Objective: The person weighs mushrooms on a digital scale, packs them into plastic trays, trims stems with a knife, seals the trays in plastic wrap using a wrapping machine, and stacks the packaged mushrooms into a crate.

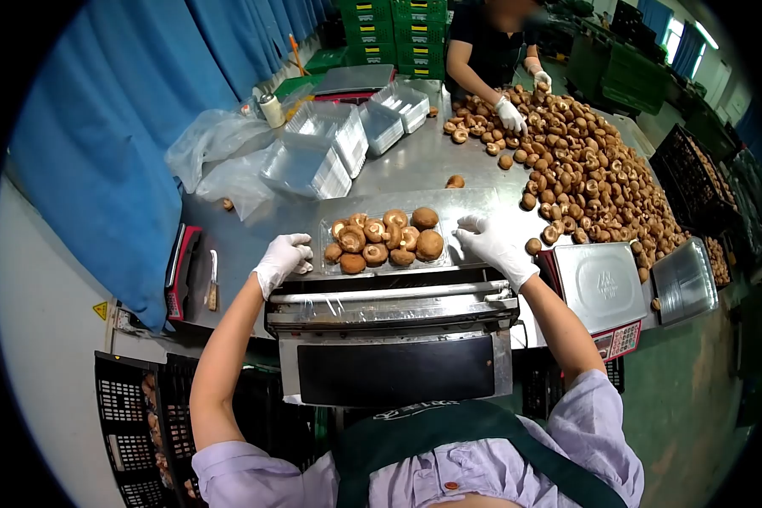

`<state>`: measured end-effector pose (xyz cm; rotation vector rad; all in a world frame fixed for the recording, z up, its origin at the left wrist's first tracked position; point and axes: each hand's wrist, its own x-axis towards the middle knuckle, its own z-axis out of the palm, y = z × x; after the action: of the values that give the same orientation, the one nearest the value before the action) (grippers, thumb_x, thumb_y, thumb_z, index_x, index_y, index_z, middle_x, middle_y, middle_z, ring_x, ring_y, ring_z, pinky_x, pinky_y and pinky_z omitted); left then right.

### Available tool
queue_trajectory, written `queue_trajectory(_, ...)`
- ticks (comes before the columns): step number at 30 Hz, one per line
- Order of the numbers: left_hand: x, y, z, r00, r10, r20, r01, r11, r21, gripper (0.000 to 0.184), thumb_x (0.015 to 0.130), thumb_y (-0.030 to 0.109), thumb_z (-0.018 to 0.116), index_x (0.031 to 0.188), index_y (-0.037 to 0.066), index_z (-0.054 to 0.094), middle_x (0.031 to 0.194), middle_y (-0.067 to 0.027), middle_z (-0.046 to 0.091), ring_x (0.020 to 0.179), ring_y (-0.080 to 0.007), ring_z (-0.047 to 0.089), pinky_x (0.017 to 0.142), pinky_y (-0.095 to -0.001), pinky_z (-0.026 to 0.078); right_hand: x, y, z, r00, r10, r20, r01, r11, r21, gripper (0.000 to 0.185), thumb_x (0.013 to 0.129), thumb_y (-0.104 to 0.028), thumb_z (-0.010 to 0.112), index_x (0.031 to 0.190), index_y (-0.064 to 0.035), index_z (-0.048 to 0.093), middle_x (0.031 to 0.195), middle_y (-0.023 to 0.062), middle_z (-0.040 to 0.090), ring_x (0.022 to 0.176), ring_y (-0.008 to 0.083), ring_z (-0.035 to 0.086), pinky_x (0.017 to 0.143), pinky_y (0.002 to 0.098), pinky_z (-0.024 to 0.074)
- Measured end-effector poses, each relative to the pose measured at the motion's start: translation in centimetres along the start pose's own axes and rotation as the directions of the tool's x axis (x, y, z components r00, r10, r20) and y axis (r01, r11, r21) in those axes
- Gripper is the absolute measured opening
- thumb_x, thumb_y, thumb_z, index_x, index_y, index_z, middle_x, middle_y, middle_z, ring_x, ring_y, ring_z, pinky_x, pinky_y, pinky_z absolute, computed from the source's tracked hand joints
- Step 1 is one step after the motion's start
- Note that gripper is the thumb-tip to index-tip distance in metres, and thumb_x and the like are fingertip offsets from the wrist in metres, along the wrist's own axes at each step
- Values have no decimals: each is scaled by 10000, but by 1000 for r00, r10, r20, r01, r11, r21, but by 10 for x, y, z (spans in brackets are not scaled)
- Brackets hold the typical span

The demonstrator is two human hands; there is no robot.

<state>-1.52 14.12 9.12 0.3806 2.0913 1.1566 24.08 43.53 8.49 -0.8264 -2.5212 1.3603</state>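
Observation:
A clear plastic tray (pixel 326 262) filled with brown mushrooms (pixel 376 253) lies on the metal plate of a film-wrapping machine (pixel 389 305). My left hand (pixel 284 261), in a white glove, is beside the tray's left end with its fingers curled together. Off the right end is my gloved right hand (pixel 493 250), thumb and fingers drawn together. Whatever either hand pinches is too thin or transparent to make out. Wrinkled clear film (pixel 334 305) shows along the machine's front roller, just below the tray.
Stacked empty trays (pixel 317 152) and plastic bags (pixel 220 157) lie at the back left. A knife (pixel 212 279) rests on the left. At right are a mushroom heap (pixel 588 169) and a scale (pixel 601 288). Across the table, a gloved co-worker's hand (pixel 510 114) touches the heap.

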Motion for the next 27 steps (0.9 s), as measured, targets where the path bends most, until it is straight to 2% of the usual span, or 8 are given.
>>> queue_trajectory(6,4,2,8,993,-28,112,24,999,33,429,880,27,523,1289,-73,438,895,-125,619,669,-163,632,564,-246,525,0,-16,10,987,83,140,-77,996,-49,344,853,-247,525,1048,8,647,714,97,676,676,192,657,667,292,505)
queue_trajectory(14,3,-7,3,993,15,121,-19,999,32,401,869,1,498,1260,-85,473,849,-115,620,630,-127,594,567,-247,529,-6,-16,26,995,54,88,-57,998,27,295,858,-213,537,993,20,656,780,162,681,691,242,665,693,325,516)
queue_trajectory(17,-9,-14,-7,989,87,116,-112,968,226,438,838,10,495,1277,-6,499,865,-115,641,716,-163,629,673,-289,523,-17,1,13,971,-236,-36,212,921,-326,295,861,-252,584,1033,-22,651,862,172,682,751,291,671,720,352,524)
queue_trajectory(19,-39,-12,-15,852,470,228,-496,588,640,443,818,35,511,1259,70,531,979,-129,640,856,-226,640,766,-314,510,-39,-11,-4,937,-330,116,342,793,-504,303,841,-241,608,1070,-46,635,835,153,676,741,304,661,700,365,532)
queue_trajectory(20,-57,-6,-20,815,464,347,-550,432,715,406,810,55,525,1212,94,561,1063,-134,615,977,-277,607,822,-333,490,-47,-12,-9,885,-392,252,459,643,-613,317,821,-186,602,1108,-51,610,882,140,671,740,299,653,678,363,536)
queue_trajectory(22,-65,-16,-33,609,473,637,-722,-1,692,402,813,87,536,1212,134,546,1171,-88,567,889,-254,608,748,-345,501,-60,2,-14,701,-544,461,660,251,-708,429,764,-46,564,1192,-64,540,1102,108,613,787,267,627,614,360,541)
queue_trajectory(23,-71,-16,-38,491,433,756,-752,-227,618,408,818,94,530,1222,156,537,1200,-72,550,850,-242,608,713,-345,505,-65,9,-12,663,-541,517,697,196,-690,419,769,-44,546,1187,-54,533,1228,88,541,824,234,606,604,351,543)
queue_trajectory(27,-69,-34,-40,353,367,861,-751,-438,494,339,838,132,506,1170,172,557,1229,-54,533,687,-176,574,562,-304,499,-71,5,-4,493,-497,714,814,-26,-581,374,816,-133,530,1184,-62,537,1224,90,535,784,213,592,583,332,535)
